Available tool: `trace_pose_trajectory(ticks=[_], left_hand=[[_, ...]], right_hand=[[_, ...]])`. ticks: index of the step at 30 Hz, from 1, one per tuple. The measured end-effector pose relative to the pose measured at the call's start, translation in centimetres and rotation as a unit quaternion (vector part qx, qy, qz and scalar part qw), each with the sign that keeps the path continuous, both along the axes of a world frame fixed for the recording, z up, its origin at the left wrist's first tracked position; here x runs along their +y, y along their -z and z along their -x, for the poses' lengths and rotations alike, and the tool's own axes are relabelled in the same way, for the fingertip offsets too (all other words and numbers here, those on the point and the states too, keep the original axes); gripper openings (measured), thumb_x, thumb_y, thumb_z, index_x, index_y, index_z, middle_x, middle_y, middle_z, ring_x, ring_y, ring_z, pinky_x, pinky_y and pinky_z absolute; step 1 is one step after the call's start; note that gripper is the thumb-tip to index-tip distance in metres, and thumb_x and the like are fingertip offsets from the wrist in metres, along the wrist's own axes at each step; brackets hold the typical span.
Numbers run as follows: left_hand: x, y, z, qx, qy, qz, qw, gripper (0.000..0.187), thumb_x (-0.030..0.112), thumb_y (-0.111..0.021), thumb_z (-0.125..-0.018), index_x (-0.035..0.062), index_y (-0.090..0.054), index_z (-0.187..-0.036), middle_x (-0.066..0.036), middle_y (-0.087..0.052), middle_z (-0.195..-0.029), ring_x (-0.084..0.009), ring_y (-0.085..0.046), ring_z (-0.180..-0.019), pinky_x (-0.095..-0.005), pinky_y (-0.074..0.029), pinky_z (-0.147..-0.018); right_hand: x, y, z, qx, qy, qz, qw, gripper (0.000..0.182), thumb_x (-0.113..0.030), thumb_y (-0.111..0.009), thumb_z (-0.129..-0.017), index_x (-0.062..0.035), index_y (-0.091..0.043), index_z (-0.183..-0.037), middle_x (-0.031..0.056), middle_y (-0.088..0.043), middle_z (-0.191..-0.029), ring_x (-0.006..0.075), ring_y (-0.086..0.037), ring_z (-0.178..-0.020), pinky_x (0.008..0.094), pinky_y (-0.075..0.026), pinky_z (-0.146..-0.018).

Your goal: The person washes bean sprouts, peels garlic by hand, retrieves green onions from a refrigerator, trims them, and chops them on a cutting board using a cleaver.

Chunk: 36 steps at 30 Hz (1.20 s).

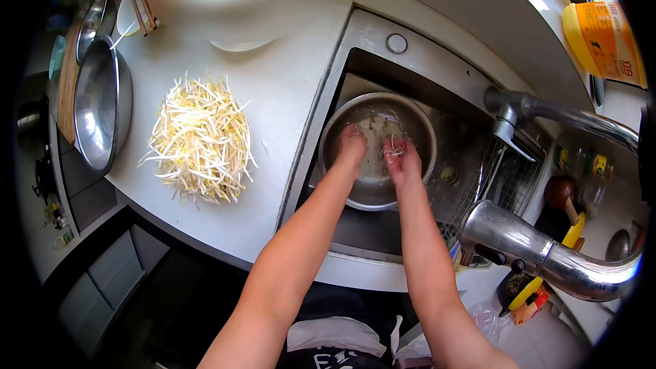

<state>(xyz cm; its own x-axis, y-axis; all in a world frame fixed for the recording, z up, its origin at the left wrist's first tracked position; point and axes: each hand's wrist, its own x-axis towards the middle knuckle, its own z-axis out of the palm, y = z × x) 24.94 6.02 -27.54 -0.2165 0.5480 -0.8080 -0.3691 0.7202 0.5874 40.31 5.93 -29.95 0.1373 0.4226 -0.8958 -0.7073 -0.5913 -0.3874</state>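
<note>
Both my hands are inside a round metal basin [425, 117] that holds cloudy water and stands in the sink. On the basin's left side, my left hand [352, 145] has its fingers curled at the water; whatever may be in them is hidden. My right hand [403, 160], opposite it, is closed around a few bean sprouts [394, 143], whose white strands show at the fingertips. A large heap of bean sprouts [201, 140] lies on the counter to the left, with a sliver of plate rim at its right edge.
A steel sink [362, 27] surrounds the basin. The tap [526, 106] and a thick metal spout [512, 232] reach in from the right. A wire rack [502, 171] stands in the sink's right side. An empty-looking metal bowl [102, 106] and chopsticks [142, 0] are on the far left.
</note>
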Motion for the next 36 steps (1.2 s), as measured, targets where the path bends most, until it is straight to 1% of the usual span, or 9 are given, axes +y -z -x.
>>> trace_pose_trajectory(ticks=[2, 8, 12, 17, 27, 30, 31, 33, 36], left_hand=[[1.1, -1.9, 0.1, -0.144, -0.084, 0.093, 0.982, 0.042, 0.015, -0.049, -0.097, 0.0087, -0.042, -0.138, -0.013, -0.051, -0.138, -0.0298, -0.055, -0.117, -0.0434, -0.044, -0.098], [2.3, 0.1, -0.7, -0.29, -0.216, 0.109, 0.926, 0.035, 0.026, -0.051, -0.099, 0.0078, -0.049, -0.129, -0.014, -0.054, -0.129, -0.0285, -0.055, -0.116, -0.0441, -0.044, -0.099], [3.0, 1.3, -1.0, -0.321, -0.251, 0.053, 0.912, 0.031, 0.024, -0.049, -0.1, 0.0064, -0.052, -0.125, -0.011, -0.057, -0.124, -0.0263, -0.058, -0.11, -0.0411, -0.045, -0.099], [3.1, 1.6, -0.4, -0.311, -0.291, 0.016, 0.904, 0.022, 0.015, -0.06, -0.095, 0.0067, -0.061, -0.116, -0.006, -0.065, -0.11, -0.0191, -0.06, -0.104, -0.0356, -0.048, -0.094], [-2.2, -3.0, 2.1, -0.319, -0.253, -0.033, 0.913, 0.016, 0.008, -0.062, -0.094, 0.0071, -0.063, -0.11, -0.005, -0.065, -0.098, -0.0156, -0.062, -0.091, -0.0308, -0.051, -0.084], [-3.7, -3.2, 2.0, -0.234, -0.223, -0.004, 0.946, 0.013, 0.009, -0.063, -0.094, 0.0071, -0.063, -0.107, -0.004, -0.065, -0.095, -0.0146, -0.062, -0.086, -0.0297, -0.052, -0.08], [-3.8, -3.2, 1.9, -0.211, -0.219, 0.019, 0.952, 0.013, 0.009, -0.063, -0.094, 0.0064, -0.063, -0.107, -0.004, -0.065, -0.094, -0.0144, -0.062, -0.085, -0.0285, -0.053, -0.078], [-3.9, -2.5, 1.5, -0.189, -0.215, 0.042, 0.957, 0.013, 0.009, -0.063, -0.094, 0.0058, -0.063, -0.106, -0.004, -0.065, -0.093, -0.0143, -0.063, -0.085, -0.0274, -0.053, -0.076], [-3.9, -0.7, 0.7, -0.094, -0.166, 0.006, 0.982, 0.011, 0.008, -0.06, -0.094, 0.0053, -0.065, -0.104, -0.003, -0.065, -0.088, -0.0122, -0.061, -0.08, -0.0257, -0.051, -0.072]], right_hand=[[1.5, -0.5, 0.4, -0.015, 0.002, -0.026, 1.0, 0.017, -0.022, -0.05, -0.101, -0.0059, -0.056, -0.102, 0.0114, -0.064, -0.098, 0.0276, -0.066, -0.089, 0.0368, -0.054, -0.07], [4.2, 1.4, 0.4, 0.026, -0.011, -0.059, 0.998, 0.022, -0.021, -0.05, -0.101, -0.0038, -0.061, -0.108, 0.0124, -0.069, -0.103, 0.0275, -0.067, -0.097, 0.0378, -0.058, -0.08], [5.3, 1.7, 0.9, 0.134, -0.036, -0.102, 0.985, 0.023, -0.019, -0.05, -0.1, -0.0032, -0.061, -0.111, 0.0133, -0.069, -0.104, 0.0275, -0.067, -0.1, 0.0371, -0.058, -0.082], [6.0, 0.3, 2.0, 0.204, -0.054, -0.125, 0.97, 0.022, -0.02, -0.051, -0.098, -0.004, -0.063, -0.107, 0.0121, -0.07, -0.104, 0.0253, -0.068, -0.096, 0.0366, -0.057, -0.083], [2.8, -5.1, -0.6, 0.226, -0.047, -0.123, 0.965, 0.021, -0.024, -0.055, -0.096, -0.0058, -0.066, -0.097, 0.008, -0.07, -0.09, 0.0211, -0.068, -0.08, 0.0324, -0.057, -0.07], [1.9, -4.7, -2.4, 0.041, -0.16, -0.103, 0.981, 0.021, -0.024, -0.055, -0.098, -0.0059, -0.063, -0.092, 0.0064, -0.065, -0.082, 0.0187, -0.064, -0.074, 0.0271, -0.052, -0.06], [1.8, -4.7, -2.3, 0.04, -0.159, -0.102, 0.981, 0.021, -0.024, -0.055, -0.098, -0.0059, -0.063, -0.092, 0.0064, -0.065, -0.082, 0.0187, -0.064, -0.074, 0.0271, -0.052, -0.06], [1.7, -4.4, -2.2, -0.163, -0.277, -0.065, 0.945, 0.017, -0.022, -0.06, -0.096, -0.0054, -0.064, -0.094, 0.0054, -0.066, -0.083, 0.0154, -0.064, -0.071, 0.0271, -0.051, -0.058], [1.4, -2.4, -2.4, -0.209, -0.334, -0.06, 0.917, 0.016, -0.02, -0.063, -0.094, -0.0047, -0.065, -0.097, 0.0057, -0.067, -0.087, 0.0139, -0.064, -0.069, 0.027, -0.052, -0.058]])
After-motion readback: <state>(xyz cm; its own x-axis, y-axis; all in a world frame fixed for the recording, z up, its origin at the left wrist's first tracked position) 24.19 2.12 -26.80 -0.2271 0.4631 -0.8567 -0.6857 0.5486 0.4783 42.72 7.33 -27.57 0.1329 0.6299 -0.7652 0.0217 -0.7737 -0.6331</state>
